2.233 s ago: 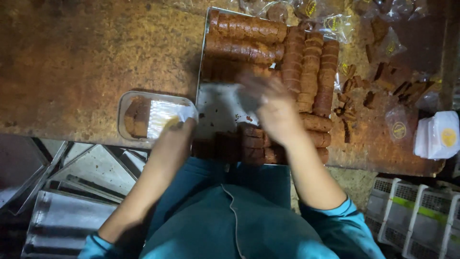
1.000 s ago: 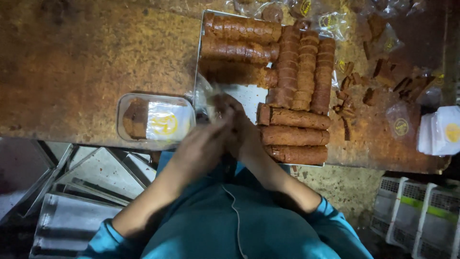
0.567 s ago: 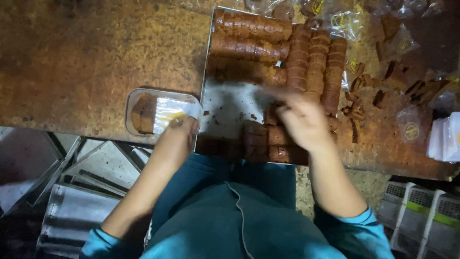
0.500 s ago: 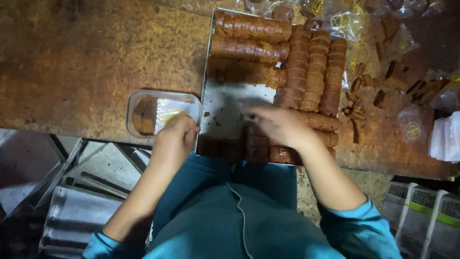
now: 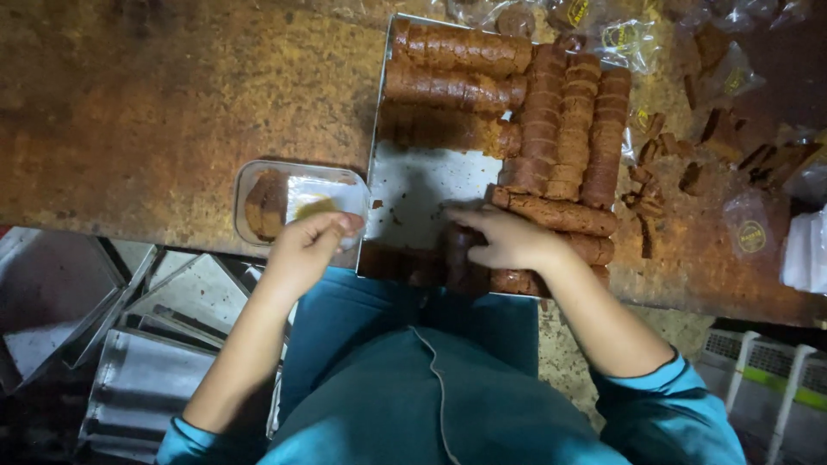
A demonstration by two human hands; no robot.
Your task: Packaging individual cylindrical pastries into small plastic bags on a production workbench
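As I look down from the head camera, my left hand (image 5: 303,250) rests at the near right corner of a clear plastic container (image 5: 258,176), fingers pinched narrowly on its thin plastic edge. The container sits on a rusty brown table (image 5: 172,95), just left of a metal tray (image 5: 413,185), and holds a short stack of brown biscuits (image 5: 265,204) at its left end.

My right hand (image 5: 508,241) lies over the near part of the tray, fingers curled around a dark group of round biscuits (image 5: 461,263) at the tray's front edge. I cannot tell how tightly it grips them.

Long rolls of stacked biscuits (image 5: 457,86) fill the far half of the tray, some lying across, others running front to back on the right. Two more rolls lie across just beside my right hand. The middle of the tray is bare metal with crumbs.

To the right of the tray, broken biscuit pieces (image 5: 689,176) and clear wrappers (image 5: 749,232) are scattered on the table. Below the table edge on my left, empty metal trays (image 5: 138,379) are stacked.
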